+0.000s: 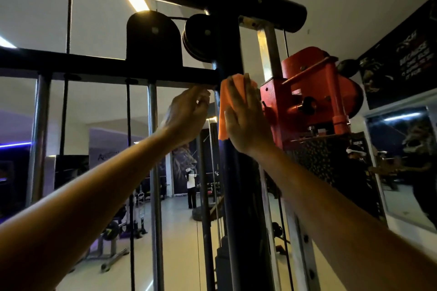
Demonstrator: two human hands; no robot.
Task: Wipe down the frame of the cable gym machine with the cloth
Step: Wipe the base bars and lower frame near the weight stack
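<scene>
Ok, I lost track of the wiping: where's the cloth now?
In the head view, the orange cloth lies flat under the right hand against the black upright post, just left of the red pulley carriage.

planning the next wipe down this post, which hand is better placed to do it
Right. The right hand already presses the orange cloth flat against the black upright post. The left hand holds no cloth and reaches up by the crossbar.

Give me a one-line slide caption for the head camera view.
Right hand presses an orange cloth flat against the black upright post while the left hand reaches to the crossbar.
</scene>
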